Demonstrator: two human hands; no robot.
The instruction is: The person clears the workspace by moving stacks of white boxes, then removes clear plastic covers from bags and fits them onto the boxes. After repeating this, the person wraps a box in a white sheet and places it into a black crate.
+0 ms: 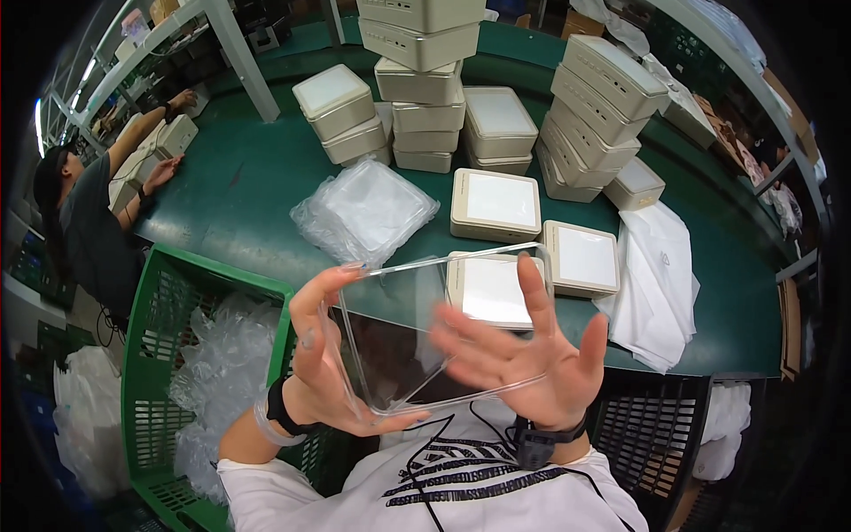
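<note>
My left hand (324,350) grips a clear, rectangular plastic cover (394,341) by its left side, thumb and fingers spread along the edge. The cover is tilted up in front of my chest. My right hand (527,359) is at the cover's right end, palm turned up and fingers spread, partly seen through the clear plastic. Whether it touches the cover I cannot tell. Just beyond the cover, a beige box-shaped device (495,288) with a white top lies on the green table (239,195), partly hidden behind the plastic.
Beige devices stand in tall stacks (425,115) at the back and in a leaning stack (594,115) at the right. Clear-wrapped covers (368,208) lie left of centre; white bags (656,284) hang over the right edge. A green crate (146,355) holds crumpled plastic. Another person (89,204) works at far left.
</note>
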